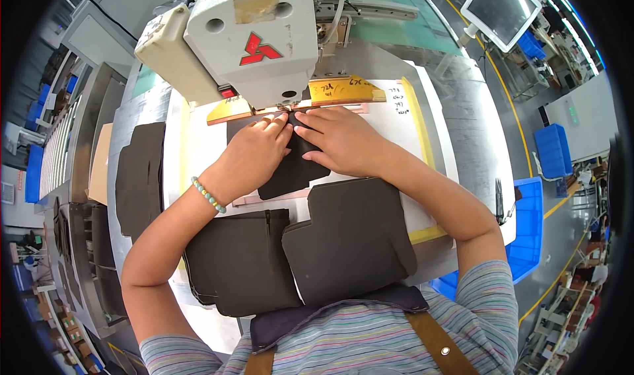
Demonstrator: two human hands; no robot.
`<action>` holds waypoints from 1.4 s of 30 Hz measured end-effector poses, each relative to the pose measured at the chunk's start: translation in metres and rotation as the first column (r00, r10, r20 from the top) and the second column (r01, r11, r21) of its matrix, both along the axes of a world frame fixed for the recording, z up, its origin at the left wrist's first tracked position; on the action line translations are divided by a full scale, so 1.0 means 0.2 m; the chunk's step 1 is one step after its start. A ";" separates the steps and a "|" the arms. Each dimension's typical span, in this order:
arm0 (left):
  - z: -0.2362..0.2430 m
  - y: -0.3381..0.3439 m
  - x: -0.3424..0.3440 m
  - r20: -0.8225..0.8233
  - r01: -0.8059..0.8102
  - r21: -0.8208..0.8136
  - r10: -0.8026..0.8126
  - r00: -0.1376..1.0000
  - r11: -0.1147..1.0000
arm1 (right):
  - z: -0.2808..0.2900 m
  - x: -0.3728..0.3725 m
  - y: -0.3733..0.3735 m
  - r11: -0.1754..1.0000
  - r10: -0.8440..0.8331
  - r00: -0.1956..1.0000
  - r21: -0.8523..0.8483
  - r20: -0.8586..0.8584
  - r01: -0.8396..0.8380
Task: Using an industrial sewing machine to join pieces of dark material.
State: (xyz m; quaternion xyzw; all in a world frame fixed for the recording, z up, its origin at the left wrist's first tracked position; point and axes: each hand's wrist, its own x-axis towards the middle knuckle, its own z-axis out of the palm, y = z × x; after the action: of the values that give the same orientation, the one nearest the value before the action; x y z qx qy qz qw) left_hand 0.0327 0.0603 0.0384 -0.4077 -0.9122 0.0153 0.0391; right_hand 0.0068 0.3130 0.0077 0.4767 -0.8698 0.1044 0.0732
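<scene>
Grey floor (558, 239), white worktop (203, 147), black panels (353, 229)

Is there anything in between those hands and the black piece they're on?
Nothing that I can see. The left hand and the right hand both rest directly on the black piece, close to the machine head. The black stack lies nearer the striped shirt, not in between.

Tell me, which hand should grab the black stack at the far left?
Probably the left hand: it is nearer that black stack, and the right hand would have to reach across the left arm. Both hands touch the dark piece by the machine.
</scene>
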 end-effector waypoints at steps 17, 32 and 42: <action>-0.09 0.06 0.01 -0.082 -0.003 0.085 0.010 0.997 0.996 | 0.04 0.01 0.23 0.998 -0.008 0.989 -0.053 0.146 0.016; -0.08 0.09 0.02 0.048 -0.072 0.121 0.066 0.997 0.990 | -0.07 -0.02 0.16 0.999 0.046 0.999 -0.020 0.026 -0.045; -0.09 0.09 -0.02 0.024 -0.051 0.199 0.047 0.999 0.979 | -0.09 -0.02 0.15 0.995 0.061 0.998 -0.075 0.004 -0.060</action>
State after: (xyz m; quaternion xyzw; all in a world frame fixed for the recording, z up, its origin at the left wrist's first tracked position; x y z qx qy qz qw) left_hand 0.0292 0.0775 0.0207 -0.3791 -0.9192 -0.0794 0.0707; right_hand 0.0026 0.3436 -0.0101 0.4994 -0.8507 0.1404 0.0848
